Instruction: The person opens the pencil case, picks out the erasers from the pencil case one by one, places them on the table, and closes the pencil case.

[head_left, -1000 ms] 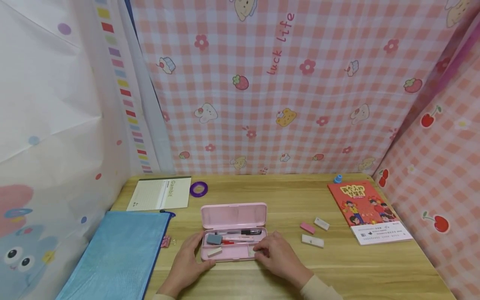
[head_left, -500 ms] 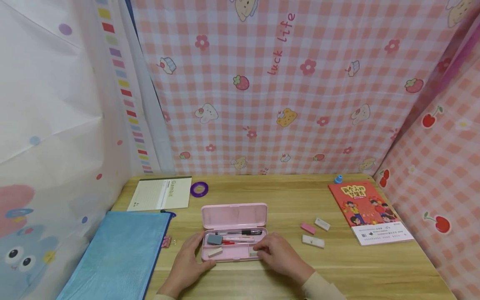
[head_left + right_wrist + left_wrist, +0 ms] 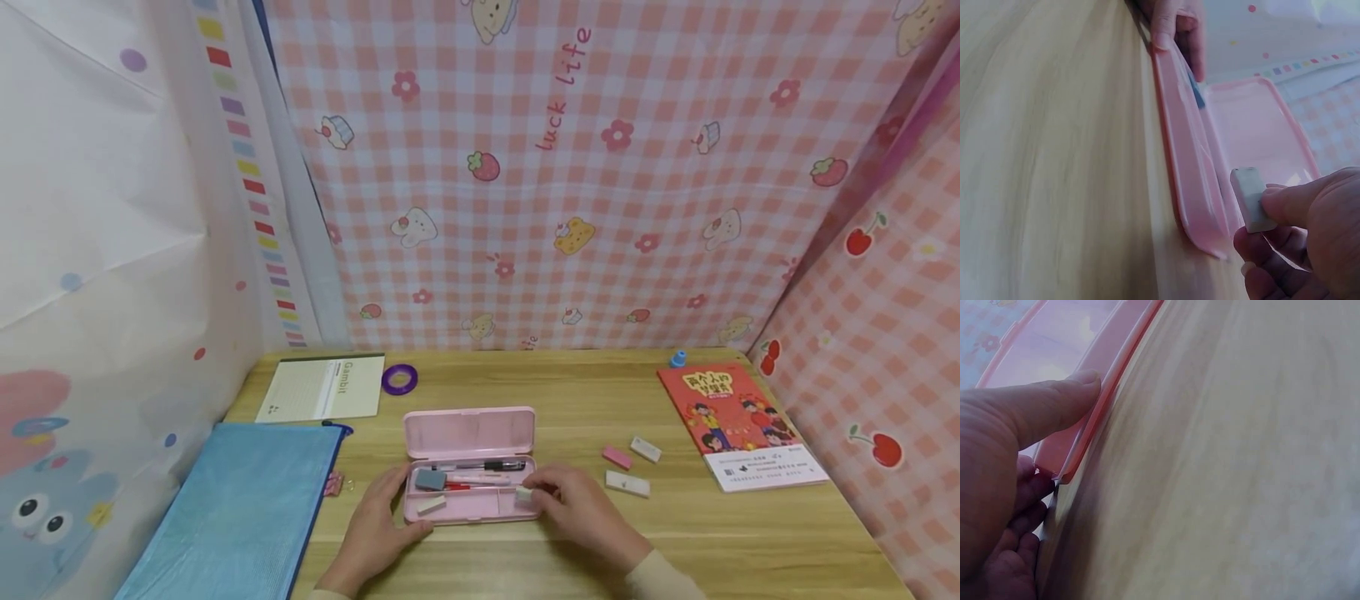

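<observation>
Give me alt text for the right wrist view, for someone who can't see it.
A right hand pinches a small whitish eraser beside the near end of an open pink pencil case on a wood-grain table. A left hand holds the case's far end, and a pale patterned backdrop shows behind.

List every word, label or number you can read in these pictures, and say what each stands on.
"luck life": the checked cloth
"Gambit": the notebook, printed sideways
"两个人的": the red book, upper title line
Too small or blurred: the book's lower title line, the print on its white band, the notebook's smaller print, any marks on the loose white erasers, the cut-off word at the cloth's lower edge.
</observation>
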Demonstrator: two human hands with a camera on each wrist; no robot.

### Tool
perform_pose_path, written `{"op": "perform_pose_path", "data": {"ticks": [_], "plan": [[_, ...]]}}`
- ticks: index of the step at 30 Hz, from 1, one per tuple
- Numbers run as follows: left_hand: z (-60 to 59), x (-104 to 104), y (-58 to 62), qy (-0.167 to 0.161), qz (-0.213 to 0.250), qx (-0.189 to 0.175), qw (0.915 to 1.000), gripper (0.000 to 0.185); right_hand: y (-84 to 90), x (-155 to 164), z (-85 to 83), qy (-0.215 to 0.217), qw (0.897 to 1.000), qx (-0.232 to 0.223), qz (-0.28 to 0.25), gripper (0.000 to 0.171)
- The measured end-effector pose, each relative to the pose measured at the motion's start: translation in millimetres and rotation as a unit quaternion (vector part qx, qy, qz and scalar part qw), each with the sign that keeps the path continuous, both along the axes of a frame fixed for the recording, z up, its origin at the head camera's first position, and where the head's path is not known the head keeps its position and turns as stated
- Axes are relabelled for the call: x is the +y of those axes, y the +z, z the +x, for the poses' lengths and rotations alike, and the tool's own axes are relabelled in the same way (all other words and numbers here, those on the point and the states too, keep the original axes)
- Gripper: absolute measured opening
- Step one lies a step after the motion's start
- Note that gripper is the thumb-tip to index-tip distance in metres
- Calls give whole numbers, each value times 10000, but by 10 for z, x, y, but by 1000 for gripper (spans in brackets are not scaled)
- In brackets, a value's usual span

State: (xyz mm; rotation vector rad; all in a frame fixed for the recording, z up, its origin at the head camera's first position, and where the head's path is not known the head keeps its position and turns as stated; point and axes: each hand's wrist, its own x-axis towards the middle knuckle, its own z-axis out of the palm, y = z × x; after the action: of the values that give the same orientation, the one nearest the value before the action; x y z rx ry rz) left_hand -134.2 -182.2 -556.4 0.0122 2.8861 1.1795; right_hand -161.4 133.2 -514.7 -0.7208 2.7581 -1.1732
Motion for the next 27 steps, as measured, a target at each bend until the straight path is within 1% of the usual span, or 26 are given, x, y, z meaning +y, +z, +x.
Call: {"op": "perform_pose_path", "data": {"ticks": [3,9,15,18,21,27], "plan": [[1,1,4,-12,5,7,10000,95,1,103,8,-148,9998,-104,-123,16],[-1,-4,15,26,-29,2,10000,95,-54,234,-4,-337,9990,-264,-141,15],[0,3,7,13,-55,-12,10000,95,-123,267,-13,-317,9986,-380,-209,14],[5,3,4,19,-65,-3,10000,94,-152,277,-16,-236,9985,-428,-233,20],[3,6,5,24,-40,-8,10000,94,-166,289,-19,-228,9990,-365,-133,24],[2,7,5,33,-6,-48,10000,94,-135,360,-41,-440,9986,-279,112,23]]}}
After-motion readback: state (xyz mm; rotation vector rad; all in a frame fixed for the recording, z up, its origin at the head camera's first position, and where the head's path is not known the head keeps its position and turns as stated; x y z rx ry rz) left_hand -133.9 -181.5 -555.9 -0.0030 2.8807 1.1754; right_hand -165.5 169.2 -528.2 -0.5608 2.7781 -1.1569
